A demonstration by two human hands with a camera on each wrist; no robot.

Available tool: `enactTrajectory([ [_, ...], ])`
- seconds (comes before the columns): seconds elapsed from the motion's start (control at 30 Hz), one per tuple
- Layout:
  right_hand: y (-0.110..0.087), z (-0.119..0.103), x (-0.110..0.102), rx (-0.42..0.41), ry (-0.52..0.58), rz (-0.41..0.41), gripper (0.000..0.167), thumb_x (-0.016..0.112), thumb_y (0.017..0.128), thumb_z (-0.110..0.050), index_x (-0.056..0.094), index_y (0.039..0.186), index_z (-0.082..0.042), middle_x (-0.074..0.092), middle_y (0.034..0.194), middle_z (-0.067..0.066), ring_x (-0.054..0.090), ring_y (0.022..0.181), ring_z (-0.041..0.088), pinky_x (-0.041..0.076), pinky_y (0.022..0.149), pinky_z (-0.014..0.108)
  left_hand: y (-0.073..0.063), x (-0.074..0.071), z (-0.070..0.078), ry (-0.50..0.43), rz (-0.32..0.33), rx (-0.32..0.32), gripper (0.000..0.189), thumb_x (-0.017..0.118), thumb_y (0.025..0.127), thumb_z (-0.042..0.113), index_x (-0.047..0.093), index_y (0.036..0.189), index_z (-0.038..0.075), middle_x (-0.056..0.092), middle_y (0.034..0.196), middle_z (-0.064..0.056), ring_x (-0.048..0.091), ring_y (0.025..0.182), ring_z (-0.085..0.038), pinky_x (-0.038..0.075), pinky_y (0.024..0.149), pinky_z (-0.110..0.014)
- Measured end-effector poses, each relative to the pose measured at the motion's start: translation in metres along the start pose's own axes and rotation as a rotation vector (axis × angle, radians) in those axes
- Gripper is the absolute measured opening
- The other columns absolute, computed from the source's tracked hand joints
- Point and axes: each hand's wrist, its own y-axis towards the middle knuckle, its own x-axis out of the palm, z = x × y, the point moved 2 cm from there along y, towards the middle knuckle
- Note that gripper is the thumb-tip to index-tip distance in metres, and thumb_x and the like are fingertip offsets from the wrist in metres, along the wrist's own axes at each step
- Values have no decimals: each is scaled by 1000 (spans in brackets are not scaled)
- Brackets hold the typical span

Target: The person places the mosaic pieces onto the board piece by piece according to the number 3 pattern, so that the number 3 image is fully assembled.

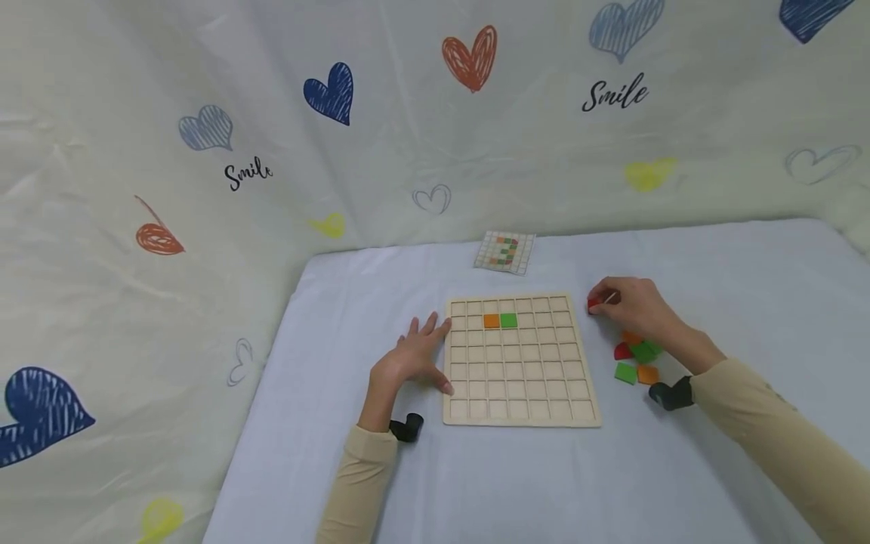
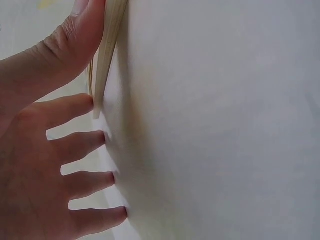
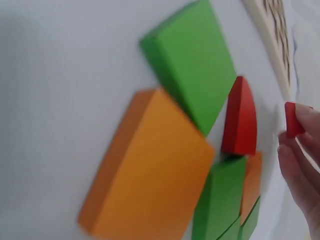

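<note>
A wooden grid board lies flat on the white-covered table. In its upper rows an orange square tile and a green square tile sit side by side. My left hand, fingers spread and fairly straight, touches the board's left edge with the thumb and a fingertip. Off the board's upper right corner, my right hand pinches a small red piece between thumb and fingers. Below that hand lie loose pieces: a red curved piece, an orange tile, a green tile and several others.
A small pattern card with a coloured grid design lies behind the board, near the table's back edge. A white cloth backdrop printed with hearts rises behind the table. A black camera mount sits on each wrist.
</note>
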Motion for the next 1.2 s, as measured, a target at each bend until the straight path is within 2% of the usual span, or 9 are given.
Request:
enactTrajectory([
  [0.13, 1, -6, 1, -9, 12, -13, 20, 74, 93, -9, 75, 110, 1, 75, 100, 18, 71, 90, 34, 53, 75, 33, 0, 0, 1, -5, 2, 4, 124, 98, 68, 27, 22, 166, 17, 5, 174, -10, -3, 160, -41, 11, 126, -64],
  [0.3, 4, -22, 5, -41, 48, -28, 19, 76, 92, -11, 77, 108, -1, 77, 100, 17, 71, 90, 32, 52, 70, 30, -1, -1, 2, -14, 6, 6, 125, 98, 68, 26, 22, 166, 18, 5, 174, -10, -3, 159, -41, 10, 126, -64],
  [0.47, 8, -31, 11, -36, 74, -60, 20, 77, 92, -13, 78, 109, -2, 77, 100, 14, 72, 91, 29, 51, 72, 29, -2, -2, 1, -9, 0, 0, 125, 98, 68, 26, 21, 166, 18, 5, 174, -10, -3, 159, -41, 10, 126, -64],
  [0.77, 18, -42, 24, -115, 60, -76, 20, 74, 93, -8, 78, 111, -1, 78, 99, 13, 73, 84, 23, 52, 74, 32, -3, -2, 0, -4, 3, 5, 124, 98, 68, 27, 22, 166, 17, 5, 174, -10, -3, 159, -42, 11, 126, -65],
  [0.97, 25, -50, 34, -126, 74, -115, 21, 73, 93, -7, 77, 112, 0, 77, 97, 11, 69, 82, 19, 52, 75, 32, -2, -1, -1, 2, 5, -4, 124, 97, 69, 28, 21, 166, 17, 5, 174, -10, -3, 159, -41, 11, 126, -64],
  [1.2, 32, -57, 46, -92, 88, -152, 16, 74, 93, -9, 78, 106, -2, 77, 94, 8, 67, 82, 18, 52, 76, 32, -2, -2, 2, 8, -2, -14, 124, 97, 69, 28, 21, 166, 20, 4, 174, -8, -4, 160, -39, 10, 127, -62],
])
